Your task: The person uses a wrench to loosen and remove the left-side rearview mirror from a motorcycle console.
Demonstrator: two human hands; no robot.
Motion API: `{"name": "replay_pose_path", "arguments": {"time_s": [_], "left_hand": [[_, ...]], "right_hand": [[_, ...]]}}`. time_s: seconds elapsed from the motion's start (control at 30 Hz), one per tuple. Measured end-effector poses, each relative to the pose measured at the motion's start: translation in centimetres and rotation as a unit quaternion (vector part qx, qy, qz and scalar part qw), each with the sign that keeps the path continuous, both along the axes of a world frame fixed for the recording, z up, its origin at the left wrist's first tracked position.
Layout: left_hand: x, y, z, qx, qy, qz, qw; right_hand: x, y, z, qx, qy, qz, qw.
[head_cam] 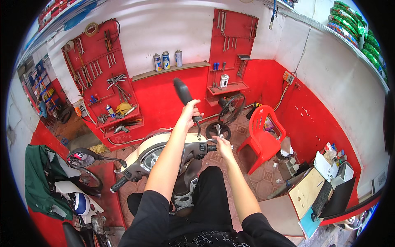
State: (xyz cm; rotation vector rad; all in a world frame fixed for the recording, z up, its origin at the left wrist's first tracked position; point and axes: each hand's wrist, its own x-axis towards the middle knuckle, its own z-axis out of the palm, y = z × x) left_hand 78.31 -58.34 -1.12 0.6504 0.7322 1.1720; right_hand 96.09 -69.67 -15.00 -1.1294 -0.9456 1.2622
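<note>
A cream scooter [165,139] with grey handlebar covers stands before me. My left hand [189,113] grips the right rear-view mirror [182,91] near the lower end of its black housing, above the stem that rises from the handlebar. In my right hand [224,147] is a metal wrench [218,130], its head pointing up, just above the right handlebar grip [212,148] and beside the brake lever. The left mirror [81,158] is on its stem at the other side of the handlebar.
A red plastic chair [266,140] stands right of the scooter, near a black fan [232,106]. Red tool boards hang on the wall, with spray cans [166,60] on a shelf between them. A desk [301,196] holds a keyboard at right. Another motorbike [81,203] is at left.
</note>
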Motion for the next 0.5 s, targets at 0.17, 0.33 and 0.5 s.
{"name": "replay_pose_path", "arguments": {"time_s": [0.17,0.33,0.5], "left_hand": [[3.2,1.2,0.2,-0.001,0.327,0.101,0.94],[6.3,-1.1,0.7,0.148,0.598,0.204,0.761],[7.4,-3.3,0.6,0.292,0.646,0.169,0.685]], "right_hand": [[-0.4,0.2,0.8,-0.095,-0.014,-0.015,0.995],[0.3,-0.1,1.5,-0.129,0.007,-0.001,0.992],[0.0,0.4,1.8,-0.15,-0.044,-0.014,0.988]]}}
